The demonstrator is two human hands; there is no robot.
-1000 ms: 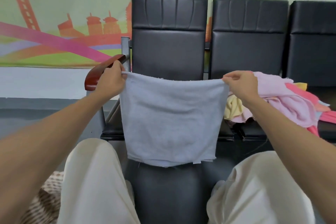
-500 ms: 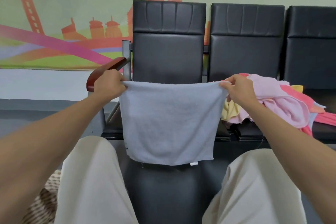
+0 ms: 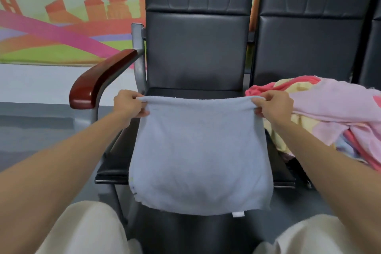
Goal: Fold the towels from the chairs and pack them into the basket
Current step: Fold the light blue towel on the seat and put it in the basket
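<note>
Mid-fold: pale blue towel point(image 3: 198, 156) pinched at top corners, left hand point(image 3: 128, 104) & right hand point(image 3: 274, 106); rest hangs below. Next, prob. lay flat, fold over.

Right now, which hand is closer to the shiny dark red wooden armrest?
Left. The left hand grips the grey-blue towel's corner just beside the dark red wooden armrest; the right hand holds the far corner, by the pink and yellow towel pile.
</note>
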